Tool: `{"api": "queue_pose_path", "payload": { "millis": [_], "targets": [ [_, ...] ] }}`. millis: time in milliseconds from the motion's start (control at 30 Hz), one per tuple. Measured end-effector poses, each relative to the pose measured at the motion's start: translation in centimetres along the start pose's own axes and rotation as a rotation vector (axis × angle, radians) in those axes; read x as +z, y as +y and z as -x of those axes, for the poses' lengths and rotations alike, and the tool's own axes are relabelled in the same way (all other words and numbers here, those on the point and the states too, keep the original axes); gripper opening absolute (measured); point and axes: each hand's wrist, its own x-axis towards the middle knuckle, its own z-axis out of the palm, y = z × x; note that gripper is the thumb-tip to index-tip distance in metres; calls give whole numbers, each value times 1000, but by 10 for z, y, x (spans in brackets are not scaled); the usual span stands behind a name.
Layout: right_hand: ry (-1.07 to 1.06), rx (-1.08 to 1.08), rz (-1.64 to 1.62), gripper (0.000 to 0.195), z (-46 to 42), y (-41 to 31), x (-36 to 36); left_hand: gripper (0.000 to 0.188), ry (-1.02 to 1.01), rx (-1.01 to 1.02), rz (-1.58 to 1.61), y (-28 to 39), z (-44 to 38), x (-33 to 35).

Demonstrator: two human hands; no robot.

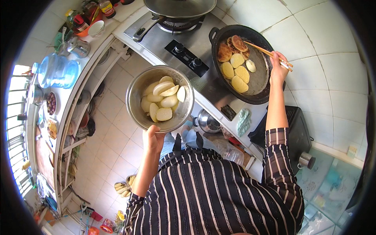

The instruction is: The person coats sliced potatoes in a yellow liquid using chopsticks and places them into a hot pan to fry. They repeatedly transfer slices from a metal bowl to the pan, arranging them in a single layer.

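My left hand grips the near rim of a stainless steel bowl, held up in front of the stove. Several pale, oval slices of food lie heaped inside it. In my right hand is a pair of wooden chopsticks, their tips touching a browned piece in a black two-handled pan. Other browned pieces sit at the pan's far left. Several yellow slices and one paler piece rest on the pan bottom.
A lidded wok stands on the other burner, its handle pointing towards me. Stove knobs lie between bowl and pan. A green cloth and a black appliance are at the right. The tiled wall rises beside the pan.
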Motion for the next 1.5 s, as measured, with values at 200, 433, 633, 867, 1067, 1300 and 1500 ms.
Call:
{"api": "queue_pose_path", "payload": {
  "millis": [200, 433, 633, 867, 1067, 1300, 1500],
  "targets": [
    [45, 206, -172, 21, -23, 32, 2, 56, -9, 7, 8, 0, 0, -5],
    [36, 136, -104, 21, -8, 0, 9, 55, 42, 7, 40, -2, 1, -11],
    [206, 245, -51, 14, -9, 37, -28, 56, 22, 16, 9, -1, 2, -9],
    [205, 260, -344, 19, -10, 41, -21, 56, 14, 6, 7, -2, -2, -12],
    [-35, 115, -68, 21, 11, 4, 12, 56, 18, 14, 7, 0, -2, -9],
    [-47, -38, 10, 17, 19, -5, 30, 57, 24, 5, 22, 0, -3, -12],
    [-366, -300, 333, 13, 56, -8, 59, 61, 39, -22, 47, 2, -5, -8]
  ]
}}
